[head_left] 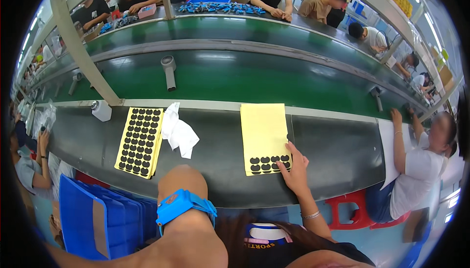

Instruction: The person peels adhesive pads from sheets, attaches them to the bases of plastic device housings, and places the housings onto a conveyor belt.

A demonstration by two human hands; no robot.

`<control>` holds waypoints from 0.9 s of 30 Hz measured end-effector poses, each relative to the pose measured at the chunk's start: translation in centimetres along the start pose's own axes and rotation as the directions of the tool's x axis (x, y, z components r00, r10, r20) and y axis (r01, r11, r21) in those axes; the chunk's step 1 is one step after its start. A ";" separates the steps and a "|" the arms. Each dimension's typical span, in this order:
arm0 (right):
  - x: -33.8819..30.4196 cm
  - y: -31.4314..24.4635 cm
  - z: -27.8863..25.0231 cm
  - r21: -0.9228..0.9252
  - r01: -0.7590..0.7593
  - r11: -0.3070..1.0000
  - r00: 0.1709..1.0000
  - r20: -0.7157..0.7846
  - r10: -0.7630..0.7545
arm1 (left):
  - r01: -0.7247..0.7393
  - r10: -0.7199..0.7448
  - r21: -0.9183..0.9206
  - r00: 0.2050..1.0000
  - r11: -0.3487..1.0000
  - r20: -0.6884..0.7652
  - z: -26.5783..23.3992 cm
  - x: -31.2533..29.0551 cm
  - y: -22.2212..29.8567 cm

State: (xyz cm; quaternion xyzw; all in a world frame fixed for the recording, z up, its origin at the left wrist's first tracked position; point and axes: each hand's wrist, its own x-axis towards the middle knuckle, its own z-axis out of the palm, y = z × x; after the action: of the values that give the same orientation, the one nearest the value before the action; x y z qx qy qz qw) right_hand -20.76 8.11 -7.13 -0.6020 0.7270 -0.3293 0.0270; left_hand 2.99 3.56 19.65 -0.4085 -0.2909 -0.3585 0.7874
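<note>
My left hand [182, 180] is raised close to the camera, with a blue wrist strap [172, 210] below it. Its fingers are hidden from sight, so what it holds cannot be made out. At the right, my right hand [296, 171] rests on the lower right edge of a yellow backing sheet [264, 131]. The thumb touches the remaining black stickers [265, 160] along the sheet's bottom, while the index finger stretches up along its right edge. A small dark patch shows at that fingertip. Left of centre lies a stack of yellow sheets [139, 143] full of black stickers.
A crumpled white tissue [180, 132] and a white bottle [101, 111] lie near the stack. Beyond runs a green conveyor [215, 79] carrying grey handheld fans [168, 72]. A metal post [83, 43] rises at left. Blue bins [83, 214] stand lower left; co-workers sit around.
</note>
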 end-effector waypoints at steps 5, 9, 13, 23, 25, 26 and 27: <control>-0.1 -0.1 -0.2 0.006 -0.021 1.000 1.000 0.000 0.021 | -0.025 0.026 -0.012 0.999 1.000 0.022 -0.4 -0.2 0.4; 0.2 0.0 0.0 0.002 -0.003 1.000 1.000 0.001 0.003 | -0.041 0.043 -0.030 0.998 0.999 0.044 -0.6 -0.4 0.0; 0.2 0.1 0.3 -0.001 0.002 1.000 1.000 -0.002 -0.002 | -0.050 0.055 -0.058 0.995 0.997 0.078 -1.3 0.0 0.6; 0.0 0.1 0.5 0.009 -0.020 1.000 1.000 -0.007 0.020 | 0.054 -0.023 -0.153 0.980 0.987 0.197 -2.2 1.7 1.1; 0.2 -0.2 0.6 0.023 -0.004 1.000 1.000 -0.001 0.004 | 0.029 -0.014 -0.090 0.987 0.995 0.162 -2.2 1.0 1.7; 0.1 -0.1 0.4 0.008 -0.006 1.000 1.000 -0.001 0.006 | 0.003 0.002 -0.046 0.995 0.999 0.101 -2.5 0.7 1.8; 0.1 0.1 0.4 0.009 -0.027 1.000 1.000 0.004 0.026 | 0.072 -0.079 0.046 0.981 0.996 0.180 -3.4 0.4 1.9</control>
State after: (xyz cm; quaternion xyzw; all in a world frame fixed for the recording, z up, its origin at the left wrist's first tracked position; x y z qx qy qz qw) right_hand -20.67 7.88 -7.47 -0.5929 0.7334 -0.3308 0.0355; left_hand 5.32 1.34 17.46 -0.4126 -0.3836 -0.3437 0.7514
